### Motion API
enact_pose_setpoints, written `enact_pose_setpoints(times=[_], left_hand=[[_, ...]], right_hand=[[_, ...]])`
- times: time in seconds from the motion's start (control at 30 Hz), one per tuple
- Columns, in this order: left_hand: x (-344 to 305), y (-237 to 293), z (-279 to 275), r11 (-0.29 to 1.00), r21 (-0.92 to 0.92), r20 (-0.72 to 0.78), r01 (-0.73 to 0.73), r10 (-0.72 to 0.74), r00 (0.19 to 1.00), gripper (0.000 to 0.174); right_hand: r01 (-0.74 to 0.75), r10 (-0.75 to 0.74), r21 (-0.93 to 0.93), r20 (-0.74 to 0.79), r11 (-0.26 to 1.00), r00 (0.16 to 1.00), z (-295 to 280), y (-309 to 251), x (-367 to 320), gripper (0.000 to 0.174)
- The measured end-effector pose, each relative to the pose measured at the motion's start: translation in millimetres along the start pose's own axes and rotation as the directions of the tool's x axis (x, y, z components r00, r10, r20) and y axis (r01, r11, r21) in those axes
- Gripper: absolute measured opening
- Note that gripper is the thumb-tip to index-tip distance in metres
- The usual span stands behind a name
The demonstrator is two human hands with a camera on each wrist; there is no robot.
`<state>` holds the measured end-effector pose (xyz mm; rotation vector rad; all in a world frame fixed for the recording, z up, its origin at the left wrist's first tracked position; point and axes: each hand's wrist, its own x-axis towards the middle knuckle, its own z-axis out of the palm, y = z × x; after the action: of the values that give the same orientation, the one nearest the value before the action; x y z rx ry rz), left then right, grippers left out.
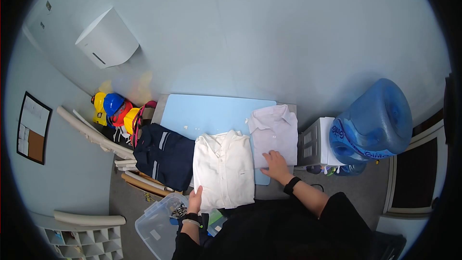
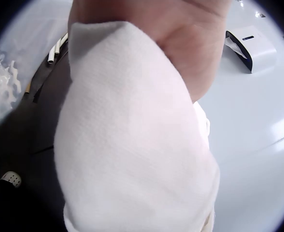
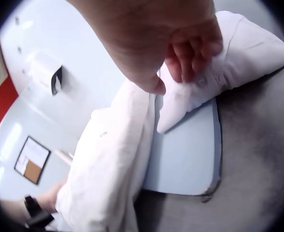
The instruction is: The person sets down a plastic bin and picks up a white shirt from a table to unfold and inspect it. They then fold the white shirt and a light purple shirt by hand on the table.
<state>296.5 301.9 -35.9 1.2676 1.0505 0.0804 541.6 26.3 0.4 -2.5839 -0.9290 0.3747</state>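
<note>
A white shirt (image 1: 224,168) lies folded between a dark navy garment (image 1: 166,156) and a pale lilac shirt (image 1: 274,132). My left hand (image 1: 195,201) grips the white shirt's lower left corner; in the left wrist view the white cloth (image 2: 132,130) hangs from that hand (image 2: 190,43). On the lower part of the lilac shirt is my right hand (image 1: 276,166), fingers spread. The right wrist view has the right hand (image 3: 156,43) over the lilac shirt (image 3: 243,53), fingers bent slightly; whether they touch the cloth is unclear.
Under the shirts lies a light blue board (image 1: 216,108). A clear plastic bin (image 1: 149,226) stands at the lower left, with helmets (image 1: 114,103) and rolls (image 1: 96,132) farther left. To the right is a water dispenser (image 1: 315,142) with a large blue bottle (image 1: 375,120).
</note>
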Motion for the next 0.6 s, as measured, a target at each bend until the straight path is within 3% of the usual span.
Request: enact_pose_setpoints(times=[0.03, 0.13, 0.37, 0.57, 0.6], left_hand=[[-2.7, -8.3, -3.6, 1.0, -0.009, 0.013, -0.018, 0.018, 1.0, 0.038], [-6.3, -33.1, -8.5, 0.999, -0.054, -0.016, 0.007, -0.008, 1.0, 0.034], [-3.7, -28.3, 11.6, 0.999, 0.03, -0.047, -0.025, 0.027, 0.999, 0.034], [-5.0, -26.4, 12.4, 0.998, -0.07, -0.049, -0.011, 0.008, 0.999, 0.036], [-4.1, -28.2, 11.2, 0.995, -0.093, -0.058, -0.032, 0.026, 0.998, 0.037]], right_hand=[[0.216, -0.235, -0.172, -0.101, 0.961, 0.967, -0.9, -1.2, -0.1, 0.062], [0.254, -0.263, -0.184, -0.023, 0.949, 0.965, 19.1, 7.9, 7.1, 0.067], [0.168, -0.228, -0.316, -0.163, 0.934, 0.96, 42.7, 19.1, 51.1, 0.055], [0.101, -0.131, -0.108, -0.318, 0.989, 0.939, 14.7, 5.4, 78.3, 0.05], [0.096, -0.104, -0.04, -0.432, 0.995, 0.896, 10.1, 5.3, 88.4, 0.048]])
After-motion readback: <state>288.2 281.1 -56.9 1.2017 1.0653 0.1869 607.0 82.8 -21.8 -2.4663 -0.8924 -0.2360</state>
